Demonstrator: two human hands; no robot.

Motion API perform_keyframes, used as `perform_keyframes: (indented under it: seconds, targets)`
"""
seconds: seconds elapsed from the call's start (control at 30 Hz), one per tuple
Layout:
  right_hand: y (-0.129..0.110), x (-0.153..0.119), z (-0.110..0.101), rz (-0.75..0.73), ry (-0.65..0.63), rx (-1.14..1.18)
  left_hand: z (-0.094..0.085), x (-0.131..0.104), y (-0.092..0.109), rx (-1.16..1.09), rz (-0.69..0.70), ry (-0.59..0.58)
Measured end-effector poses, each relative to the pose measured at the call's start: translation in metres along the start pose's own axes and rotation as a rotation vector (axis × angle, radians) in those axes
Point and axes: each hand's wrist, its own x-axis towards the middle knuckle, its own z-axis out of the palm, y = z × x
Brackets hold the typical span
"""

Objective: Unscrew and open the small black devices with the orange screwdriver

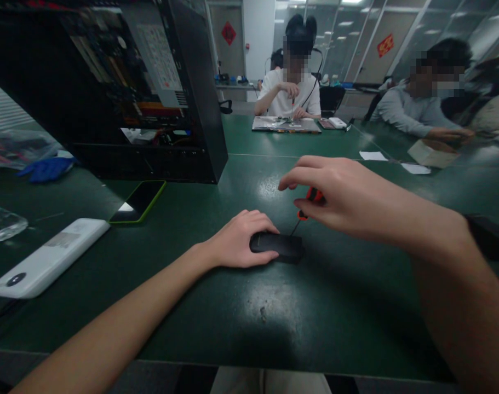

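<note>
A small black oblong box [288, 248] lies on the green table, its exact kind unclear to me. My left hand [243, 239] is closed round its left end, with the thumb on the near side and the fingers over the far side. Above and right of it, my right hand [335, 191] holds a screwdriver [314, 195] with a red and black handle, the index finger bent out past the handle. The thin shaft slants down to the far right part of the box, where the tip seems to touch. The palm hides much of the handle.
An open computer case [214, 109] stands at the back left. Before it lie a green-edged phone [138, 202] and a white oblong device [56, 254]. A blue glove [47, 168] and clear plastic [3, 223] lie further left. Two people [290, 93] sit working across the table.
</note>
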Motion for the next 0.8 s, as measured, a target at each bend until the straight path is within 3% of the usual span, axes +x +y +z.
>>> perform_keyframes:
  seconds: [0.13, 0.37, 0.57, 0.73, 0.8]
  targets:
    - [-0.0033, -0.0053, -0.0071, -0.073, -0.058, 0.101, -0.0021, -0.0005, -0.0003, 0.000, 0.008, -0.010]
    - [0.0011, -0.0054, -0.0044, 0.095, -0.088, 0.016, -0.0006, -0.0012, -0.0044, -0.033, 0.043, -0.003]
    - [-0.0002, -0.0072, -0.0066, -0.066, -0.082, 0.087, 0.0006, -0.0007, -0.0058, -0.076, 0.035, -0.001]
    - [-0.0005, -0.0074, -0.0045, 0.109, -0.058, -0.004, 0.0006, -0.0003, -0.0053, -0.081, 0.034, 0.005]
    - [0.0010, -0.0067, -0.0032, 0.105, -0.056, 0.006, 0.0003, -0.0003, -0.0056, -0.088, 0.038, 0.004]
